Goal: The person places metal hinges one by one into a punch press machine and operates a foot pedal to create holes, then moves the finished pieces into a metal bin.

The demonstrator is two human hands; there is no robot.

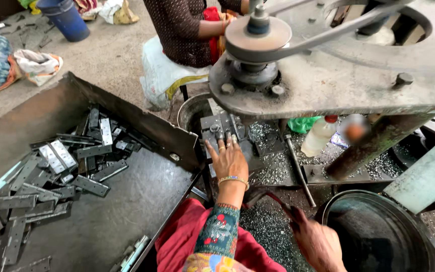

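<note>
Both hands are busy: the left hand [229,160] presses flat, fingers spread, on a metal piece [221,127] under the press at centre, while the right hand [317,244] grips a lever [277,202], ready to pull.

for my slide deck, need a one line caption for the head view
Left hand steadies a metal piece on the press bed; right hand by a drum.

Small metal workshop, prob. a hinge-making shop: heavy belt-driven press [328,75] w/ pulley [258,34], steel tray [127,201] of grey hinge plates [56,166], metal shavings [268,226] all over, bare concrete floor [112,55], another worker seated nearby.
</note>
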